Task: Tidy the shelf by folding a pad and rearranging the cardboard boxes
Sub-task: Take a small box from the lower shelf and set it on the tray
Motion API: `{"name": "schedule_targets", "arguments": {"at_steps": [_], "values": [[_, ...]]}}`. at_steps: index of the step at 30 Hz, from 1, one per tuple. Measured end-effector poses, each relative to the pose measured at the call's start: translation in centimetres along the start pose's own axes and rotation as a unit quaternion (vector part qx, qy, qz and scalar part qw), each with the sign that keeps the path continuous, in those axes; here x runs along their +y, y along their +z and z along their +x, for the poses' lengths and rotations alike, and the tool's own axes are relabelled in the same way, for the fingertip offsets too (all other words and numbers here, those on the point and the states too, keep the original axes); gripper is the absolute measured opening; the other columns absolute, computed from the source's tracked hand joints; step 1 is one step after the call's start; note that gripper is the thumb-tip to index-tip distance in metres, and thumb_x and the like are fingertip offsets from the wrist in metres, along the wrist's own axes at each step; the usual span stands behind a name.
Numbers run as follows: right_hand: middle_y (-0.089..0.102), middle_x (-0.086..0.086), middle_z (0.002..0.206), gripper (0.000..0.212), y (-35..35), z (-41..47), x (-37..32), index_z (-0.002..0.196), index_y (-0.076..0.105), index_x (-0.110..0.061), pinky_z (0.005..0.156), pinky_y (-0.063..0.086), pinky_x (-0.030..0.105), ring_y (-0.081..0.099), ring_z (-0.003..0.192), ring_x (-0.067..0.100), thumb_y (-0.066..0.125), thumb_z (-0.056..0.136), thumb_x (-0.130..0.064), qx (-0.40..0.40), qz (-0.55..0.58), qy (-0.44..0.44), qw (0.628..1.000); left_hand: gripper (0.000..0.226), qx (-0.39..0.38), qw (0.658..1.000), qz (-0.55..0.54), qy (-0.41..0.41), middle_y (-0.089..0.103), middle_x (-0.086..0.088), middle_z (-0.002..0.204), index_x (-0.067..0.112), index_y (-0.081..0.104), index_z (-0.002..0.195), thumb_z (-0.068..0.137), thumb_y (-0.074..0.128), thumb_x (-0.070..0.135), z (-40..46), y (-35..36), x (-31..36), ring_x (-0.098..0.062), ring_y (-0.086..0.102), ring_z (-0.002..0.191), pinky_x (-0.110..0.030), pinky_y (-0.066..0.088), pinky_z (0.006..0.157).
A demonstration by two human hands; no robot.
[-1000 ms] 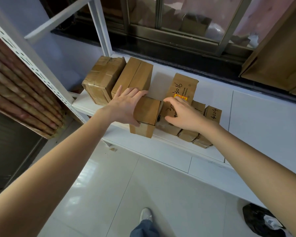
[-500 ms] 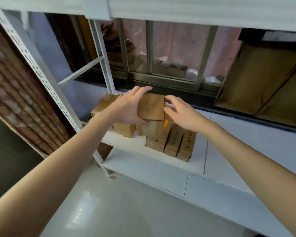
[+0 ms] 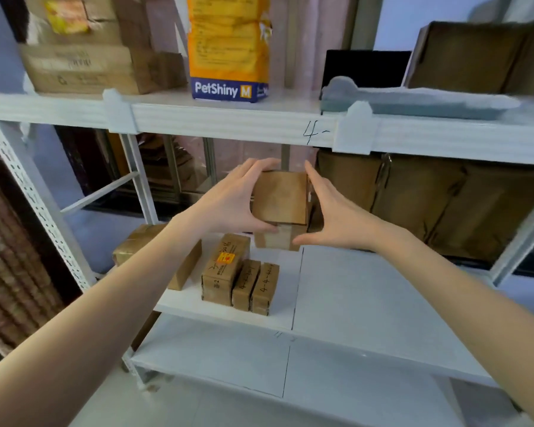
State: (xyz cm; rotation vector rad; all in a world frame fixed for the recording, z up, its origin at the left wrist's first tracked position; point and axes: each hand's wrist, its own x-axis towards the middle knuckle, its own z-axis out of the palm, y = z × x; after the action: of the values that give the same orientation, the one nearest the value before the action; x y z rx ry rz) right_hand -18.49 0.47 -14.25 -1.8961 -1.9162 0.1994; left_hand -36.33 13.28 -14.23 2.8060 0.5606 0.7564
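Small cardboard box (image 3: 279, 197) lifted above shelf (image 3: 367, 291), 12 o'clock of row of labelled boxes (image 3: 241, 277). Left hand (image 3: 228, 200) and right hand (image 3: 327, 212) clamp opposite sides, fingers grasping box. Looks light, stiff; side grip suits.

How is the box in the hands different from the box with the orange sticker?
The held box is up in the air between the left hand and right hand; the sticker box rests on the shelf. The held box looks plain; the sticker box has handwriting and an orange label. The sticker box touches two small boxes. Both are brown cardboard.
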Motion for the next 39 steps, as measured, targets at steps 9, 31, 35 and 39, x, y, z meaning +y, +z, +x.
{"name": "schedule_targets", "arguments": {"at_steps": [9, 31, 35, 39], "values": [[0.017, -0.008, 0.155, 0.119, -7.0, -7.7, 0.2, 0.146, -0.001, -0.034, 0.111, 0.028, 0.029, 0.025, 0.138, 0.009, 0.083, 0.062, -0.044, 0.107, 0.005, -0.005, 0.994, 0.112, 0.029, 0.997, -0.041, 0.054, 0.027, 0.005, 0.146, 0.033, 0.013, 0.145, 0.059, 0.083, 0.05, 1.1, -2.5, 9.5, -0.009, 0.028, 0.132, -0.04, 0.037, 0.109], [0.031, 0.009, 0.132, 0.095, -11.5, -12.2, 1.7, 0.136, 0.029, -0.019, 0.107, 0.019, 0.049, 0.03, 0.125, 0.027, 0.082, 0.06, -0.036, 0.401, -0.37, -0.126, 0.829, 0.119, 0.12, 0.97, -0.209, 0.037, 0.031, 0.01, 0.147, 0.028, -0.007, 0.15, 0.069, 0.079, 0.039, 5.9, -3.4, 20.0, -0.005, 0.032, 0.129, -0.02, 0.026, 0.101], [0.027, 0.006, 0.138, 0.085, -12.5, -12.6, 2.3, 0.14, 0.026, -0.024, 0.112, 0.012, 0.053, 0.024, 0.131, 0.026, 0.071, 0.071, -0.046, 0.383, -0.348, -0.118, 0.847, 0.118, 0.127, 0.972, -0.18, 0.076, 0.028, 0.016, 0.143, 0.027, -0.002, 0.151, 0.068, 0.083, 0.028, 6.1, -3.6, 19.1, 0.001, 0.032, 0.127, -0.015, 0.027, 0.102], [0.022, 0.004, 0.149, 0.099, -14.7, -13.0, 3.5, 0.145, 0.014, -0.028, 0.113, 0.022, 0.054, 0.023, 0.136, 0.022, 0.077, 0.07, -0.041, 0.389, -0.24, -0.041, 0.888, 0.118, 0.106, 0.974, -0.172, 0.106, 0.032, 0.006, 0.137, 0.037, 0.0, 0.147, 0.062, 0.082, 0.036, 5.9, -3.7, 17.8, -0.003, 0.035, 0.127, -0.006, 0.026, 0.103]]}}
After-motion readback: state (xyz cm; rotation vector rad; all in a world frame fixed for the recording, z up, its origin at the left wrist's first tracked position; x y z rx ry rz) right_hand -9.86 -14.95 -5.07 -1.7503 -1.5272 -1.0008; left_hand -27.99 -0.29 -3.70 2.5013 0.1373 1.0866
